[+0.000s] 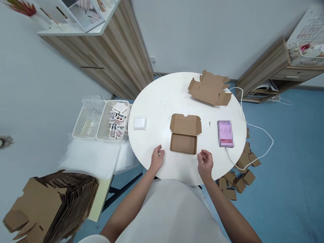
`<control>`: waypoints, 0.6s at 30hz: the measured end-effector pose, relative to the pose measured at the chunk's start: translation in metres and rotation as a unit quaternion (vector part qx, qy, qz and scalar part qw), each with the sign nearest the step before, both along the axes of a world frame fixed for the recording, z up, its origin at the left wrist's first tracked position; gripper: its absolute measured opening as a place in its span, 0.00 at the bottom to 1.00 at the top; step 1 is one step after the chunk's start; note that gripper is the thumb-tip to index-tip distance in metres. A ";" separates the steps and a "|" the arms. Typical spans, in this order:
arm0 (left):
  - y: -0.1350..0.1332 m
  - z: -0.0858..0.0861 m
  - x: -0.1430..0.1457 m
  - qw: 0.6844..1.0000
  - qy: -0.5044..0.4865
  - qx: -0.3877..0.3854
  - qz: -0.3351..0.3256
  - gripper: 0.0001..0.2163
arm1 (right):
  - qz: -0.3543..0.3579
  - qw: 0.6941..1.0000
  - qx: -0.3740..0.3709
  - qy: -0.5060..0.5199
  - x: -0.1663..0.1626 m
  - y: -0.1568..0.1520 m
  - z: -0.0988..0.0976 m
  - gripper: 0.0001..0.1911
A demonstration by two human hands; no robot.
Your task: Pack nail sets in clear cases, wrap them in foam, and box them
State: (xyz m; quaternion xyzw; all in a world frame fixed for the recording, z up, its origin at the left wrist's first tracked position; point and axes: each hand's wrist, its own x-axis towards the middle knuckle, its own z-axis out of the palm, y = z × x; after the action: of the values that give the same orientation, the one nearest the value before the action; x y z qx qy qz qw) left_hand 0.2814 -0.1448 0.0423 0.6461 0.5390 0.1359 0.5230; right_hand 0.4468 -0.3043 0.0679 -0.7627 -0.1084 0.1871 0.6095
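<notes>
A small brown cardboard box (184, 135) lies open on the round white table (162, 98), its lid flap folded back. My left hand (157, 158) rests on the table just left of the box, fingers curled inward with nothing seen in them. My right hand (205, 162) hovers just right of the box's near corner, fingers loosely curled and empty. Neither hand touches the box.
A flat unfolded box blank (210, 88) lies at the table's far side. A phone (225, 133) with a white cable lies to the right, a small white packet (140, 123) to the left. Two white baskets (101, 118) hold cards. Stacked blanks (50, 206) sit lower left; folded boxes (240, 172) lie on the floor.
</notes>
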 end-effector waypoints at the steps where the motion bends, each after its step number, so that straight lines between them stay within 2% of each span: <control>1: 0.009 0.001 -0.006 1.000 0.007 0.014 0.014 0.18 | 0.025 1.000 0.006 -0.014 -0.006 0.008 0.008 0.15; 4: 0.045 0.005 -0.026 0.996 0.028 0.066 0.058 0.19 | 0.122 0.993 0.000 0.000 -0.028 0.049 0.029 0.13; 7: 0.090 0.007 -0.044 0.991 0.048 0.097 0.083 0.21 | 0.194 0.977 -0.037 0.086 -0.052 0.108 0.035 0.15; 9: 0.119 0.006 -0.052 0.991 0.049 0.096 0.082 0.24 | 0.224 0.963 -0.066 0.133 -0.067 0.147 0.029 0.17; 12: 0.154 0.004 -0.056 0.994 0.042 0.079 0.058 0.27 | 0.224 0.957 -0.103 0.153 -0.084 0.198 0.012 0.19; 18: 0.195 -0.005 -0.048 0.999 0.011 0.027 0.022 0.30 | 0.185 0.962 -0.120 0.160 -0.099 0.266 -0.013 0.25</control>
State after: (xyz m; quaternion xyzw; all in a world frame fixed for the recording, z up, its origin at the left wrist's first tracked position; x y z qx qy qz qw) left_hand 0.2330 0.0506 0.0378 0.6495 0.5551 0.1550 0.4959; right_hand 0.3474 -0.0387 0.0546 -0.7570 -0.1258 0.4277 0.4777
